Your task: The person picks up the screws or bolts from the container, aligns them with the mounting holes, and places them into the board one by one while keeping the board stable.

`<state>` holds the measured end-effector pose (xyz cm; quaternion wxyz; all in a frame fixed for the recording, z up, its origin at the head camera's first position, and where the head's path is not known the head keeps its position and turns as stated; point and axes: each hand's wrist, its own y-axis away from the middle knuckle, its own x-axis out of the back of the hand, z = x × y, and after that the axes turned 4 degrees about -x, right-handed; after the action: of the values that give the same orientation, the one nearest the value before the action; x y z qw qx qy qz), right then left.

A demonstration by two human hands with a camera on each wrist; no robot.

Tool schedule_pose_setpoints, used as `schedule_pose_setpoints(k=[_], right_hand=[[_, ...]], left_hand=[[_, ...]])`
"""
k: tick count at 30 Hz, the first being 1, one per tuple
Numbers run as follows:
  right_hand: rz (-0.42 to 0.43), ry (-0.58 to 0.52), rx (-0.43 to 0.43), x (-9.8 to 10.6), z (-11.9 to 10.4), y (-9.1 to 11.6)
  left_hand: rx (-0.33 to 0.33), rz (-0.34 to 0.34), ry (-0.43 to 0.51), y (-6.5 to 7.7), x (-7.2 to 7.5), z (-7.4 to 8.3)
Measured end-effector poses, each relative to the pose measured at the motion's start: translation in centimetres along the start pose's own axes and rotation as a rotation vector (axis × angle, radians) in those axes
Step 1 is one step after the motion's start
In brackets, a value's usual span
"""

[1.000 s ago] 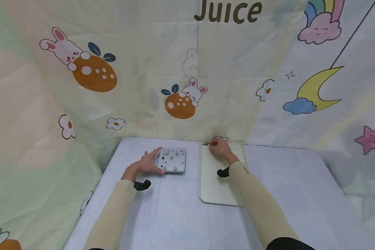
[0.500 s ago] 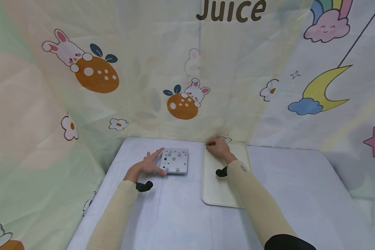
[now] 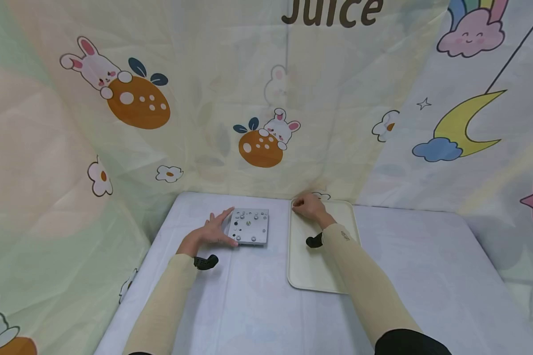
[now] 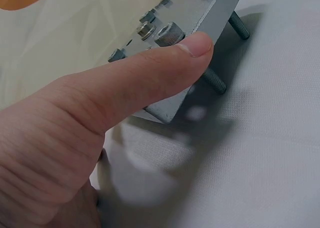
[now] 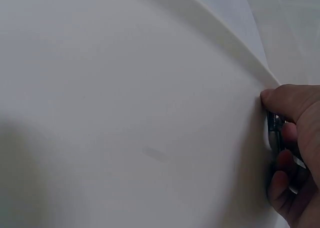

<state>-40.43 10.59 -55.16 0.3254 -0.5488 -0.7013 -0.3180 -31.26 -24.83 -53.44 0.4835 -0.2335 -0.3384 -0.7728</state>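
Note:
On the table's left half, a grey metal plate (image 3: 250, 224) stands on threaded bolt shanks (image 4: 215, 81), with several socket-head screws (image 4: 169, 34) upright in its top. My left hand (image 3: 211, 231) spans its left side, index finger at the back corner and thumb at the front corner. The left wrist view has the thumb (image 4: 150, 70) lying along the plate's edge beside a screw head. At the far left corner of a cream tray (image 3: 313, 276), my right hand (image 3: 310, 205) has curled fingers and thumb around a small dark metal screw (image 5: 273, 123), mostly hidden by the fingers.
The tray's raised rim (image 5: 225, 30) runs close beside the right hand. A white cloth covers the table (image 3: 257, 305). A printed fabric backdrop (image 3: 195, 98) rises right behind the table's back edge.
My right hand has shifted slightly left into the tray's corner, and its fingers have closed over small metal parts that showed there before. The left hand stays at the plate.

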Motion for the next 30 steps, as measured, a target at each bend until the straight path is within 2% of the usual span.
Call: schedule_pose_setpoints(k=[7,15,22,30], right_hand=[[0.006,0.022,0.027,0.3,-0.4,0.5],[0.022,0.053,0.116,1.7,-1.8,0.1],[0.003,0.009,0.196,2.5,-4.9,1.0],[-0.039,-0.041,0.27,1.1,-8.1,1.2]], left_hand=[[-0.002,0.001,0.02,0.2,-0.2,0.1],[0.003,0.009,0.014,-0.2,0.0,-0.1],[0.02,0.009,0.017,-0.1,0.0,-0.1],[0.016,-0.01,0.036,0.1,0.2,0.0]])
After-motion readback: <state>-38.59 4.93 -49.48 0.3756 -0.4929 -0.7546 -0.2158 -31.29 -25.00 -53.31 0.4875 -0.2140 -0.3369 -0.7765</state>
